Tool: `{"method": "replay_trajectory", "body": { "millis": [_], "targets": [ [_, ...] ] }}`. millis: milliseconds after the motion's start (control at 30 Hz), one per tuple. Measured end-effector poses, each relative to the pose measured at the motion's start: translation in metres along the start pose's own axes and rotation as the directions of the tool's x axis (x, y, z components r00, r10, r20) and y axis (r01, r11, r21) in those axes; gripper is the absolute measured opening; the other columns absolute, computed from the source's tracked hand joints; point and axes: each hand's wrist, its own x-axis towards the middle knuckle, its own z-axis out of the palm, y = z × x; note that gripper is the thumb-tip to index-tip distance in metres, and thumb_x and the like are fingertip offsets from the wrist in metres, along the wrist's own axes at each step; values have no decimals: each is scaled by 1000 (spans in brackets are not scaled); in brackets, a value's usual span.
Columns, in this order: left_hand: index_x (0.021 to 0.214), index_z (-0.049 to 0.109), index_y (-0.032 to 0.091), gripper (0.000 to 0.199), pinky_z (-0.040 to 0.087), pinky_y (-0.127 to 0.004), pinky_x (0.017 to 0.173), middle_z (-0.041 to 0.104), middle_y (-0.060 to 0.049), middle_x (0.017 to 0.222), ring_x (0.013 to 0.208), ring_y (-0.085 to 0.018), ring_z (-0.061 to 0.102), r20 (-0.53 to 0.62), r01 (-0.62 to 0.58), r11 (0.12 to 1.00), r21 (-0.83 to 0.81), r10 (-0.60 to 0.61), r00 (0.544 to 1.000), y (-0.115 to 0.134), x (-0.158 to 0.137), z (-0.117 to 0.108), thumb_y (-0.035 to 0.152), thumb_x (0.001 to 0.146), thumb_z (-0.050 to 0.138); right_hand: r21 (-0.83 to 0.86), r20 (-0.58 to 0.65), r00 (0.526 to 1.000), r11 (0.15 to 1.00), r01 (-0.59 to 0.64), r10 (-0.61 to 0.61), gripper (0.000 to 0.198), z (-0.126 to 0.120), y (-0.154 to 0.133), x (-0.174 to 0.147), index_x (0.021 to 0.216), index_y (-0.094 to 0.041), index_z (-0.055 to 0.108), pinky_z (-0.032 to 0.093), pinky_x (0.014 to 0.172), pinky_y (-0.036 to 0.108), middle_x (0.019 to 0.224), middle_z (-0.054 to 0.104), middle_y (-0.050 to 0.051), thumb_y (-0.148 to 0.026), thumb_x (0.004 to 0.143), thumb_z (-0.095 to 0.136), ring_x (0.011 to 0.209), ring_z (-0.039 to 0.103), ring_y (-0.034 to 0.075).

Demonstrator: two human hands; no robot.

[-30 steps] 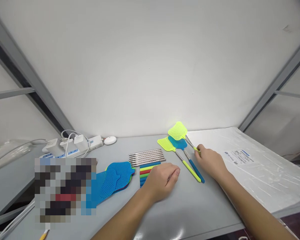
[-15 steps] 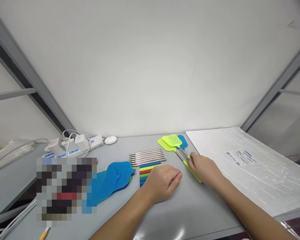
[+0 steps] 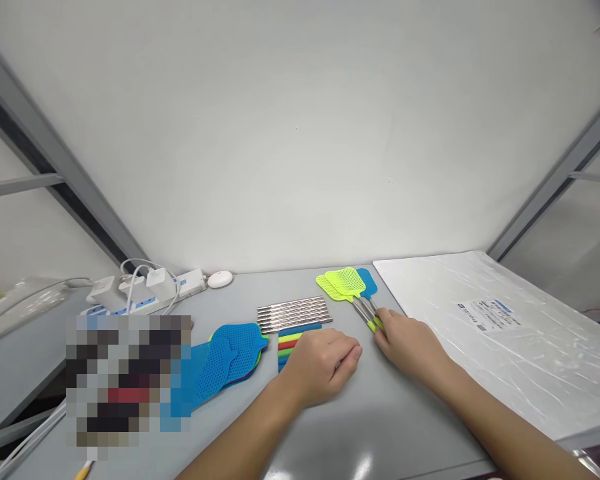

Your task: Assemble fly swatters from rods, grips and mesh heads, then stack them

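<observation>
My right hand (image 3: 411, 343) is closed around the yellow-green handles (image 3: 372, 326) of fly swatters, whose thin metal rods run up to the heads. Two yellow-green swatter heads (image 3: 347, 282) overlap there, with a blue head (image 3: 367, 283) partly behind them. My left hand (image 3: 323, 365) rests on the table as a loose fist, and I see nothing in it. Just left of it, partly covered, lies a row of coloured handle tubes (image 3: 287, 345) in blue, yellow, red and green. Behind these tubes, several metal rods (image 3: 295, 315) lie side by side.
Blue swatter heads (image 3: 243, 347) are stacked left of the tubes, with other colours under them. A white power strip (image 3: 193, 283) with chargers and cables stands at the back left beside a white round device (image 3: 220, 279). A white wrapped panel (image 3: 530, 360) covers the right side.
My right hand has slid a little toward the swatter handles and now covers their lower ends, which showed before. The handles lie closer together. My left hand has hardly moved.
</observation>
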Motion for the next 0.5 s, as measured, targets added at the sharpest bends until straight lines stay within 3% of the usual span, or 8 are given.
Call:
{"method": "replay_trajectory", "body": {
  "millis": [300,500],
  "targets": [
    [86,64,18,25,36,-28,59,61,-2,67,63,-14,54,-17,10,988,157,-8,1000,-11,-2,-21,23,94,40,39,-43,998,999,-35,37,32,-9,4,1,115,-22,50,30,52,30,91,71,6,-41,96,32,71,67,23],
    [76,61,19,34,36,-27,60,61,-2,69,65,-13,53,-90,260,923,284,-244,966,-37,-3,-55,27,97,36,77,-18,1000,997,10,-9,37,-8,9,-2,112,-26,54,37,53,31,92,71,6,-48,95,29,69,66,24]
  ]
}}
